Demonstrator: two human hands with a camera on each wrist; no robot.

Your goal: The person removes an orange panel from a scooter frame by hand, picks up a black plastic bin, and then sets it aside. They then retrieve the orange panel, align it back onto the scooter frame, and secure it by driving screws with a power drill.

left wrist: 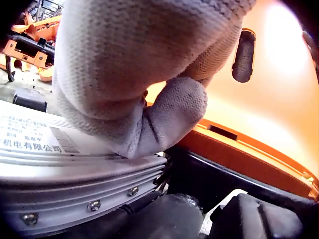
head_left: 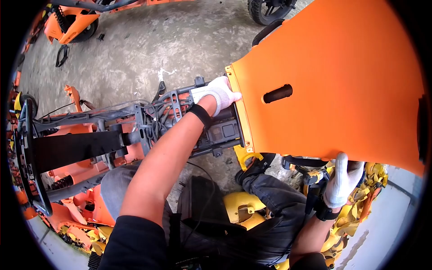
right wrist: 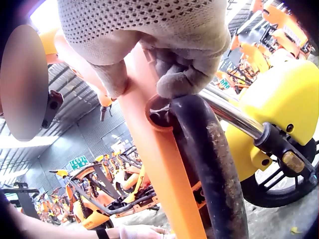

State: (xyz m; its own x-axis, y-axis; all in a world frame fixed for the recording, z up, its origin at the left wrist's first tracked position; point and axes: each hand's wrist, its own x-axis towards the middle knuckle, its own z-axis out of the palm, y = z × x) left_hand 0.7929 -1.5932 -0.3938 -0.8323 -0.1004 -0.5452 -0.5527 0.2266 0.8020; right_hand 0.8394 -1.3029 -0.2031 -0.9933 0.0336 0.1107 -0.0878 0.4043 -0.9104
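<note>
A large orange scooter body panel (head_left: 333,90) with a slot fills the right of the head view. My left hand (head_left: 219,93), in a white knit glove, grips the panel's left edge above the scooter frame. In the left wrist view its curled thumb (left wrist: 179,107) lies close to the panel's edge, beside a silver finned box (left wrist: 60,154) with a printed label. My gloved right hand (head_left: 343,177) pinches the panel's near edge at the lower right. The right wrist view shows its thumb (right wrist: 110,79) on one face and curled fingers (right wrist: 179,77) on the other, next to a black tube (right wrist: 209,159).
The bare scooter frame (head_left: 76,146) with cables runs left from the panel. A yellow fender (right wrist: 284,109) over a wheel stands close by the right hand. Yellow parts (head_left: 245,209) lie near the person's legs. Other orange scooters (head_left: 74,22) stand on the concrete floor (head_left: 144,49).
</note>
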